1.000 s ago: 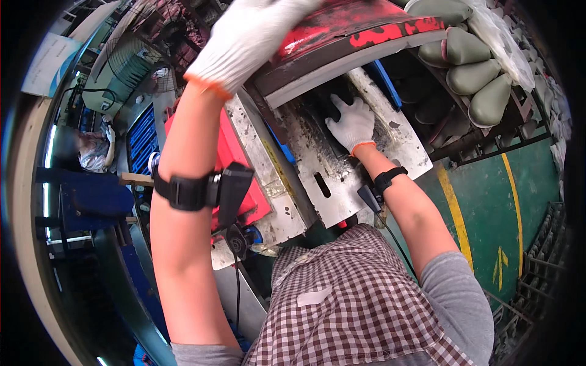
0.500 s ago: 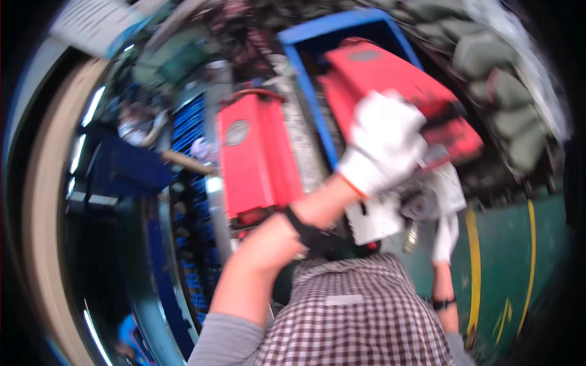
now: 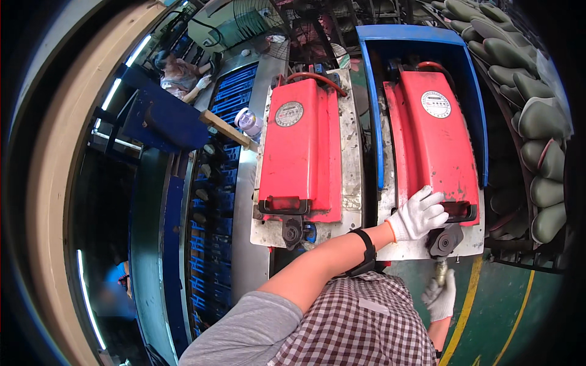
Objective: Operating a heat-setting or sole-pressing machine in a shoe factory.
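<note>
The right red machine cover point(image 3: 436, 131) lies down on its pale base plate, with a round dial label on top and a black handle point(image 3: 459, 211) at its near end. My left hand point(image 3: 420, 215), in a white glove, rests on the near end of this cover beside the handle, fingers loosely bent and slightly apart. Below it, a dark round pivot part point(image 3: 445, 241) carries a short metal handle point(image 3: 441, 272). My right hand point(image 3: 441, 297), also gloved, is closed around the lower part of that metal handle; some of its fingers are hidden.
A matching red machine point(image 3: 293, 152) stands to the left. A blue hood point(image 3: 415, 33) surrounds the right machine's far end. Grey-green shoe-shaped pieces point(image 3: 546, 189) fill a rack at right. Beyond a conveyor point(image 3: 235, 88), a person point(image 3: 180, 76) works. A white-lidded jar point(image 3: 247, 120) stands beside it.
The right red cover, earlier tilted up with my left fist at its handle end, now lies down. My left hand has loosened, and my right hand is at the metal handle. The view has shifted.
</note>
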The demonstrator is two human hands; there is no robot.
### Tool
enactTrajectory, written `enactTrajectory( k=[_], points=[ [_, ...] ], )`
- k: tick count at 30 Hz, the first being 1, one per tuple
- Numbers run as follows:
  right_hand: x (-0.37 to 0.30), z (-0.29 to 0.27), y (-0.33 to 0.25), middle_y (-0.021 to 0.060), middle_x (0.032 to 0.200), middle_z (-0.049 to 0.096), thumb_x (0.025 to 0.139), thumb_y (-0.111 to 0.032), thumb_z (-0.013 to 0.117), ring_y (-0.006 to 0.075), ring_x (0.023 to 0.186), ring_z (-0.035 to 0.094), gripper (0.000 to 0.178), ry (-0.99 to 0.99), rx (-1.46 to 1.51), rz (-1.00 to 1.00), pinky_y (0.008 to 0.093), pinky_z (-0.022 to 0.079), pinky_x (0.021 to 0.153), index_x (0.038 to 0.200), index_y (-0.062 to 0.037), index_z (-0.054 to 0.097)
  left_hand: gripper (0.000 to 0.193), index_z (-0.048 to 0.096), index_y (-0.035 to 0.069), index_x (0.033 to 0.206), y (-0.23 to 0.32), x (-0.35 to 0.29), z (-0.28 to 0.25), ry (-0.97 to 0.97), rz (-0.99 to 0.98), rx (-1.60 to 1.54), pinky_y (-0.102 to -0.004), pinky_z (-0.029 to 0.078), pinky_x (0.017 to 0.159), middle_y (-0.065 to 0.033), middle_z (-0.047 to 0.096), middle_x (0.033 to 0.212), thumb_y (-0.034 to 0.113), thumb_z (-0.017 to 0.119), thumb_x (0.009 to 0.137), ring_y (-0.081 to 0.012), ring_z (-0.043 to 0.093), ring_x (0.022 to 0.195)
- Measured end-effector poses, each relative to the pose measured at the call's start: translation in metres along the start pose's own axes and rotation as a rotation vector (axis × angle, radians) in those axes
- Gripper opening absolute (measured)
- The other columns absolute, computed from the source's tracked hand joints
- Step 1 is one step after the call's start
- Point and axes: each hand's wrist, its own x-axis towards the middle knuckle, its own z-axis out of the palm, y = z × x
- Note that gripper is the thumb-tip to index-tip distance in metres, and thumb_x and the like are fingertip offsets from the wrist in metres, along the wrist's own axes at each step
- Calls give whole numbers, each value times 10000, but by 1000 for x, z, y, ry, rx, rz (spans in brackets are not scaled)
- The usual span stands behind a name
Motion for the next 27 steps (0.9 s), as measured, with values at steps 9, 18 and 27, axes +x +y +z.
enactTrajectory(
  k=[9,18,27],
  points=[
    [67,-14,-68,135,1215,706,1074,-338,571,264,1121,657,408,676,-1114,-1157,433,508,976,1375,-74,648,528,586,75,1194,4,14,-33,-103,-83,-97,-587,465,1027,-116,578,1116,159,682,682,-373,570,1165],
    [75,81,-68,221,1042,724,1033,-326,609,422,960,686,326,831,-1702,-1528,488,542,843,1140,-42,728,358,657,43,1046,9,-54,-219,-68,-666,111,-481,535,869,-135,682,1015,49,754,701,-362,657,982],
    [77,86,-67,202,1144,723,1073,-402,534,421,1034,686,410,965,-1656,-1180,484,542,851,1196,-47,699,283,711,82,935,-4,-139,-300,-569,-978,327,-458,542,743,-132,709,828,335,767,821,-333,709,824]
  ],
)
